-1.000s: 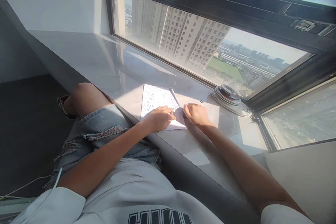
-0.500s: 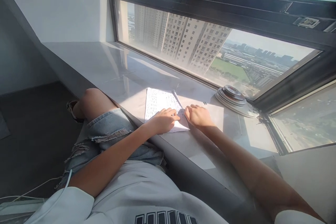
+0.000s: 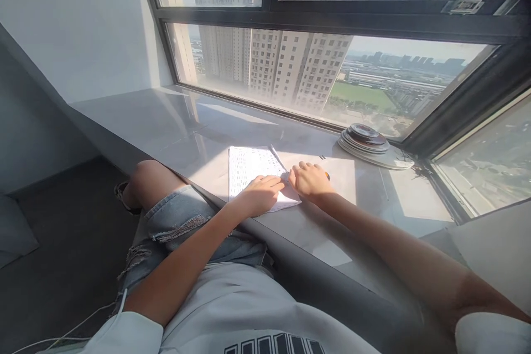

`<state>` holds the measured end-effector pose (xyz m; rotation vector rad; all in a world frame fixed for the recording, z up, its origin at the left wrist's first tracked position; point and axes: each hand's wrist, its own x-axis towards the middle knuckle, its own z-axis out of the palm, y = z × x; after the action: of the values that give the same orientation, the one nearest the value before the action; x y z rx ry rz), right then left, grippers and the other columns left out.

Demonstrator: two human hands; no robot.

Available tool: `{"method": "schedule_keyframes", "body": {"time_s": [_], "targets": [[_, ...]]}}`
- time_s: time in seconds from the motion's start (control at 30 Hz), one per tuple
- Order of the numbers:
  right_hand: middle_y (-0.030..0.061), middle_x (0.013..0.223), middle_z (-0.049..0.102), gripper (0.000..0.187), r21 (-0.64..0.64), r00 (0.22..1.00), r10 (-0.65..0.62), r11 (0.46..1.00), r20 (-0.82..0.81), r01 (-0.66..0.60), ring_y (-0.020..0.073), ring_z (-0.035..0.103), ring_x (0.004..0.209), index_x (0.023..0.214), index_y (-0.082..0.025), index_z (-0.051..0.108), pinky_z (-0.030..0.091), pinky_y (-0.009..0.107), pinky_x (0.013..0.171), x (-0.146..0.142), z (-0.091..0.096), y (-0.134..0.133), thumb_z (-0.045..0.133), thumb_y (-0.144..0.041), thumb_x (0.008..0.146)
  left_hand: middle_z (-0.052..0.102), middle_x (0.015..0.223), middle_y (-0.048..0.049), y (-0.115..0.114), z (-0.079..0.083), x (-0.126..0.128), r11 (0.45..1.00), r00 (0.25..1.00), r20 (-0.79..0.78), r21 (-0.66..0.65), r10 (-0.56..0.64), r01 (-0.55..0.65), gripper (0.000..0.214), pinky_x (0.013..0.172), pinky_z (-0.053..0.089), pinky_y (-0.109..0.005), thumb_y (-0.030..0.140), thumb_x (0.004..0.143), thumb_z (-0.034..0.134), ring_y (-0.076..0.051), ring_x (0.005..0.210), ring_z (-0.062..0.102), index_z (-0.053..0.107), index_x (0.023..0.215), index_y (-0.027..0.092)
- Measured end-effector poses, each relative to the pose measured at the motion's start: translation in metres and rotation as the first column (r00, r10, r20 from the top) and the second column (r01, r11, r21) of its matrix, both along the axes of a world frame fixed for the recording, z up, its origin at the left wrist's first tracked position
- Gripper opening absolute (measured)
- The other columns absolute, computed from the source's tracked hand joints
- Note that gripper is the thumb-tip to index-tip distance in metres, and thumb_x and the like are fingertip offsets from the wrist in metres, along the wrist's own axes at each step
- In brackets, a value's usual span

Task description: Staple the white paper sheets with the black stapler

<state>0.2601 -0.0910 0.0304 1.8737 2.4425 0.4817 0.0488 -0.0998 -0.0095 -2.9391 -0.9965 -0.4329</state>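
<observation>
A sheet or notebook of printed paper (image 3: 244, 168) lies sunlit on the pale sill, with a thin white strip (image 3: 277, 157) slanting along its upper right edge. My left hand (image 3: 262, 194) rests on the lower part of the paper, fingers stretched toward the right edge. Just beside its fingertips, my right hand (image 3: 310, 181) is closed at the paper's right edge. A small orange-and-black end (image 3: 327, 176) shows behind the right hand; most of that thing is hidden by the fingers.
A stack of plates or round discs (image 3: 365, 141) stands by the window corner. Two small dark pieces (image 3: 322, 157) lie on the sill (image 3: 153, 121) above my right hand. The dark window frame (image 3: 232, 17) bounds the far side; my bent knee (image 3: 147, 177) is at the left.
The view has tilted and shifted slightly. The left fingers look straighter over the paper, and the orange-and-black end now shows behind my right hand. The paper stays in place.
</observation>
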Motion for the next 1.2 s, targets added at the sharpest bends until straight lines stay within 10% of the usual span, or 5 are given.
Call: {"method": "schedule_keyframes", "body": {"time_s": [0.97,1.2], "targets": [[0.0116,0.084,0.076,0.043,0.153,0.966,0.201,0.972,-0.161,-0.177,0.0212,0.066,0.077,0.081,-0.015,0.075,0.037,0.033,0.080,0.028,-0.015,0.023,0.042,-0.026,0.107,0.065,0.150,-0.0101,-0.002,0.004,-0.002,0.994,0.993,0.027,0.016,0.111,-0.111,0.038,0.115,0.049,-0.047,0.019,0.108,0.044,-0.026,0.136,0.060,0.064,0.139,0.022],[0.0083,0.083,0.076,0.046,0.170,0.917,0.023,0.984,-0.398,0.049,0.0196,0.065,0.078,0.073,-0.018,0.069,0.034,0.032,0.073,0.021,-0.018,0.018,0.039,-0.026,0.107,0.064,0.150,-0.0103,-0.003,0.003,-0.001,0.991,0.992,0.028,0.042,0.123,-0.124,0.037,0.117,0.048,-0.047,0.017,0.107,0.044,-0.025,0.136,0.061,0.063,0.139,0.022]]}}
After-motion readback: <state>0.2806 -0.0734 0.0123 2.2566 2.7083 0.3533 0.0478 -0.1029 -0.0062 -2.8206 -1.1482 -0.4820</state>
